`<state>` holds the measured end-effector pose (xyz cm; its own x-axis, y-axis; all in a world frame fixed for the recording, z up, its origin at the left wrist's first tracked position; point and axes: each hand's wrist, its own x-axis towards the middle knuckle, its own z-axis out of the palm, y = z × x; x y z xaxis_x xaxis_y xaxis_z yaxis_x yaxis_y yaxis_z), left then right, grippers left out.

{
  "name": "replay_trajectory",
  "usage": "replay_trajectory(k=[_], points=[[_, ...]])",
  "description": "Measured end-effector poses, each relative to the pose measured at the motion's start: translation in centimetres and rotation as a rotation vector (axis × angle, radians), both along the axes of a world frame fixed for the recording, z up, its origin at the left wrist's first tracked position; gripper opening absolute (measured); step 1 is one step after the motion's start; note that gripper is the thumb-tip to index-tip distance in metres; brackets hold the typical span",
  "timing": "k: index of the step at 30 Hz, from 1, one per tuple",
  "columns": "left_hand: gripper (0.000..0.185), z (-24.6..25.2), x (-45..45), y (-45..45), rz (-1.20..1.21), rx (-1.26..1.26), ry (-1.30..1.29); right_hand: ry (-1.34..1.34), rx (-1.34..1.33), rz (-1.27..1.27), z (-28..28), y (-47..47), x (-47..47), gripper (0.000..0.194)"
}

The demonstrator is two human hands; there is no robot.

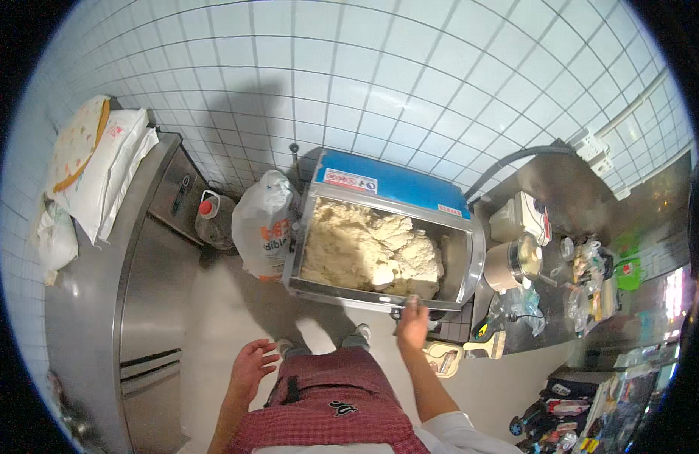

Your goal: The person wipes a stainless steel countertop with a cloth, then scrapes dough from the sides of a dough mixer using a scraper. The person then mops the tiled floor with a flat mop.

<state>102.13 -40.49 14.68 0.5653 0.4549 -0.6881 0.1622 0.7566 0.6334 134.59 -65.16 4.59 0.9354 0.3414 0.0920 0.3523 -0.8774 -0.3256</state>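
Before me stands a dough mixing machine with a blue back panel and a metal tub. A large lumpy mass of pale dough fills most of the tub. My right hand is at the tub's near edge, right of its middle, with the fingers bent at the rim; whether it grips the rim or something small there cannot be told. My left hand hangs in the air over the floor, left of my red apron, its fingers apart and holding nothing.
A white plastic bag and a big clear jug stand left of the machine. Further left, a steel counter bears white sacks. On the right, a dark table holds a lidded pot, containers and a brush.
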Motion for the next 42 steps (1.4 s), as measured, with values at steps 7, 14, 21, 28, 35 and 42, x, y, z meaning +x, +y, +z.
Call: replay_trajectory(k=[7,14,21,28,35,42], points=[[0.030,0.2,-10.1,6.1,0.123,0.031,-0.057,-0.021,0.063,0.347,-0.8,18.1,-11.0,0.037],[0.033,0.1,-16.2,8.5,0.269,0.003,-0.010,-0.086,0.373,0.470,0.9,28.0,-15.7,0.036],[0.037,0.0,-18.9,9.0,0.329,-0.006,-0.008,-0.452,0.135,0.572,0.9,27.5,-7.6,0.017],[0.035,0.1,-21.4,8.0,0.349,-0.008,0.019,-0.318,0.231,0.268,0.4,36.7,5.4,0.030],[0.038,-1.4,-22.7,5.7,0.315,0.005,0.076,0.161,0.366,0.197,0.3,33.6,-1.9,0.041],[0.037,-0.4,-25.2,-2.8,0.524,0.054,-0.018,-0.132,-0.129,0.962,2.9,26.1,-13.6,0.025]])
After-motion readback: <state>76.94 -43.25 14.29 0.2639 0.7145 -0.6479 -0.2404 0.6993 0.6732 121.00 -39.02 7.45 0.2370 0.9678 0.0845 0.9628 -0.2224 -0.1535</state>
